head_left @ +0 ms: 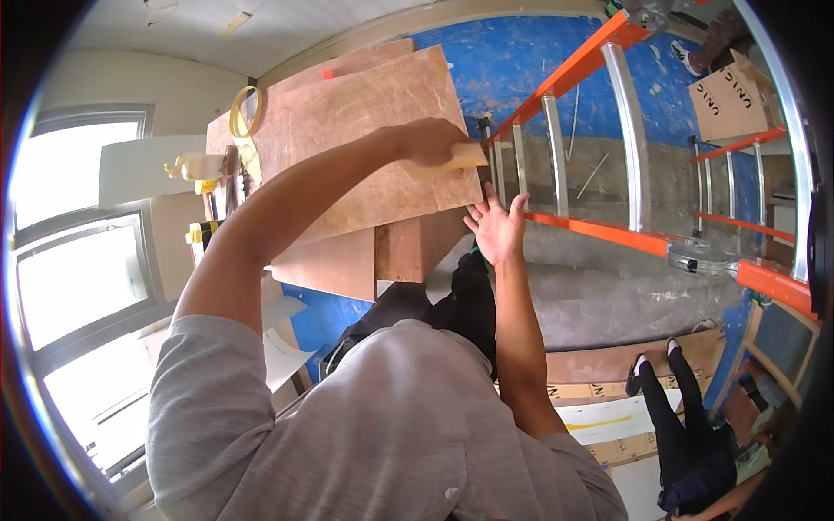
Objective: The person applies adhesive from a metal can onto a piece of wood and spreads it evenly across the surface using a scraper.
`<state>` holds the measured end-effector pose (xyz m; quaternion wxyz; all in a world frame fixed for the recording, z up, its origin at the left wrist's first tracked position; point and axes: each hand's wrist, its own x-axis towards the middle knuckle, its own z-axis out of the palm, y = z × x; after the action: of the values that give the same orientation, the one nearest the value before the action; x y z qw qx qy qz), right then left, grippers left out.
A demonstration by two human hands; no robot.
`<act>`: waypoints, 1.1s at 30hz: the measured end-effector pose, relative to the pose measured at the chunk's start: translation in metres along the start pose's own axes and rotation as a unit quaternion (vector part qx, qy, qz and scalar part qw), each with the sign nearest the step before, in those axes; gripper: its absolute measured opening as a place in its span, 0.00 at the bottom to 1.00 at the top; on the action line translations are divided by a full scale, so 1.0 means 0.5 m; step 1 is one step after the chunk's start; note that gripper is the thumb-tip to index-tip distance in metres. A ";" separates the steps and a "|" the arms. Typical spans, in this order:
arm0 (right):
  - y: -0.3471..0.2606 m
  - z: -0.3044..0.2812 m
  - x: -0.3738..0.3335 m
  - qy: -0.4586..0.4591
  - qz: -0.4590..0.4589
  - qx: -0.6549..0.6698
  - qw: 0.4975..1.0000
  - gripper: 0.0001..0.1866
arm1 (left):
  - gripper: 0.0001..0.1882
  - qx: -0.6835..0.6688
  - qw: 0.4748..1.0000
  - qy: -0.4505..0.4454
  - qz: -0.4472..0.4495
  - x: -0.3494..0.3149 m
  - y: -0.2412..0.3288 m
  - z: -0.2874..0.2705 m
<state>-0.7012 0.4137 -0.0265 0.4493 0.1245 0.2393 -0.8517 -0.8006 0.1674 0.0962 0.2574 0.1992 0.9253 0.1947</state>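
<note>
My left hand (427, 142) is closed around a pale, flat-sided block (452, 162) that looks like wood. It rests over the reddish-brown plywood sheet (347, 122), close to the sheet's right edge; whether the block touches the surface is hard to tell. Just off the sheet's right corner, my right hand (498, 227) is turned palm up with its fingers spread and nothing in it. A ring shows on one finger. Beneath the sheet stands a brown wooden box-like support (408, 247), with another plywood panel (326, 265) beside it.
An orange ladder with silver rungs (565, 156) lies or leans to the right. Yellowish edging strip (246, 113) is coiled at the sheet's left. Windows (82, 269) line the left wall. A person in black trousers (673, 425) is at lower right; a cardboard box (730, 102) sits far right.
</note>
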 end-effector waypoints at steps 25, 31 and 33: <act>0.022 -0.011 -0.006 -0.017 -0.009 0.061 0.998 0.65 | 0.21 0.094 0.985 0.023 -0.141 -0.079 0.157 0.139; 0.014 -0.011 -0.005 0.013 0.001 0.053 0.999 0.61 | 0.20 0.039 0.940 0.195 -0.278 -0.102 -0.014 0.015; 0.014 -0.012 -0.005 0.000 0.002 0.049 0.999 0.62 | 0.15 0.152 0.926 0.041 -0.343 -0.083 0.034 0.009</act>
<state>-0.6940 0.4154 -0.0326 0.4443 0.1471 0.1974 -0.8614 -0.7607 0.1637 0.1170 0.2369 -0.1021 0.9653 -0.0408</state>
